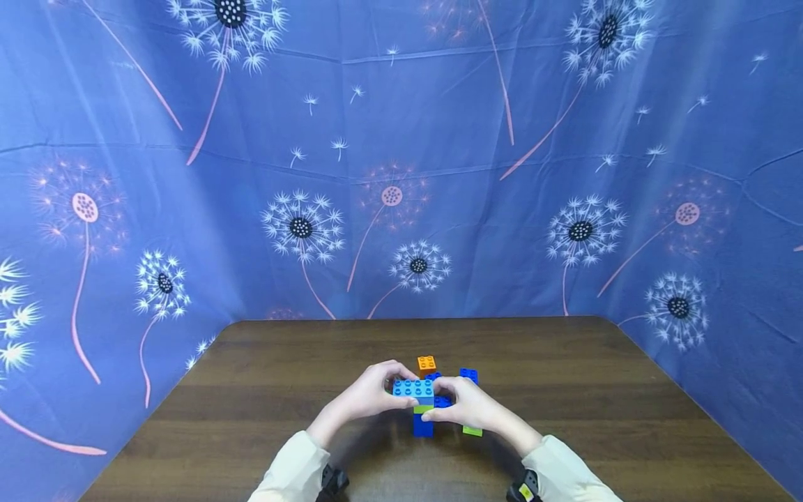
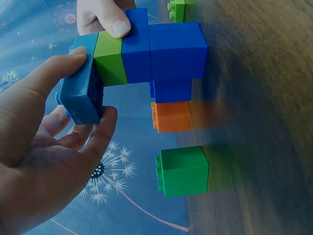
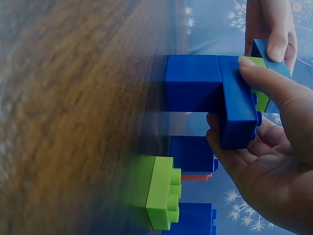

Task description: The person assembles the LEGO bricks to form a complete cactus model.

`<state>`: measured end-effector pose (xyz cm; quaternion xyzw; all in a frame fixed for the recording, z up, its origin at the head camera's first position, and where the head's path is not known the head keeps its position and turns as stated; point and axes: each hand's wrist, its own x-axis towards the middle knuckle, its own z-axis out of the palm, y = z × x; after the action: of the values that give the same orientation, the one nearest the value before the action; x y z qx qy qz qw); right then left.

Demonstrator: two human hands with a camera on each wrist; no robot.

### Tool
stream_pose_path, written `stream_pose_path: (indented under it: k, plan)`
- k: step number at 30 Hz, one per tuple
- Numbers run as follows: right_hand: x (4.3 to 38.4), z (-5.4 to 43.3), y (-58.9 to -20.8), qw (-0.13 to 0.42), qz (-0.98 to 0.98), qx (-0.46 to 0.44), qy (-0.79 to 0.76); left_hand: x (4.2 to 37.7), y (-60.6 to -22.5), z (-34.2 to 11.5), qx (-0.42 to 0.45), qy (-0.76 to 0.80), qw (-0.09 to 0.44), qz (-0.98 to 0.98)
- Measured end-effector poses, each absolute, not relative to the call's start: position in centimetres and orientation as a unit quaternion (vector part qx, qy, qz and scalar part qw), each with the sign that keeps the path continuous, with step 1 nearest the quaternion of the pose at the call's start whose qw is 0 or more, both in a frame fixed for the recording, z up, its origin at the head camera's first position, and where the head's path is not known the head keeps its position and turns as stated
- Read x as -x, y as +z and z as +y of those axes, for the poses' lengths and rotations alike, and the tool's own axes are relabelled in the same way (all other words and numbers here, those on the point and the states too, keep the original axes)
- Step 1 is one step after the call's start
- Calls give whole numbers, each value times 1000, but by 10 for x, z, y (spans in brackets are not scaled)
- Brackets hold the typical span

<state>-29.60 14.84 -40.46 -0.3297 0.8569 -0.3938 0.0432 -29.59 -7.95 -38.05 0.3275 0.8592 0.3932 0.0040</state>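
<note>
Gripping a light-blue brick with the left hand, lower centre of the frame, aligned lengthwise left to right, overhanging leftward above a lime brick; holding a dark-blue brick beneath with the right hand.

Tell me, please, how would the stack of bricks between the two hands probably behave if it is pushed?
The stack would probably feel stiff, as its bricks look hard-edged and straight-sided. It might tip rather easily, because the wide blue brick overhangs the narrower blue base brick on one side. It seems unlikely to roll, since that base is boxy.
</note>
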Motion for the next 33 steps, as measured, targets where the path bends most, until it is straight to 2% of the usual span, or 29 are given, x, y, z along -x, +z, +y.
stream_pose_path:
  k: [5, 33]
  plan:
    - [297, 148, -403, 47, 858, 328, -392, 297, -380, -80, -319, 409, 24, 855]
    - [300, 144, -405, 28, 863, 335, -378, 296, -384, -79, -304, 427, 4, 852]
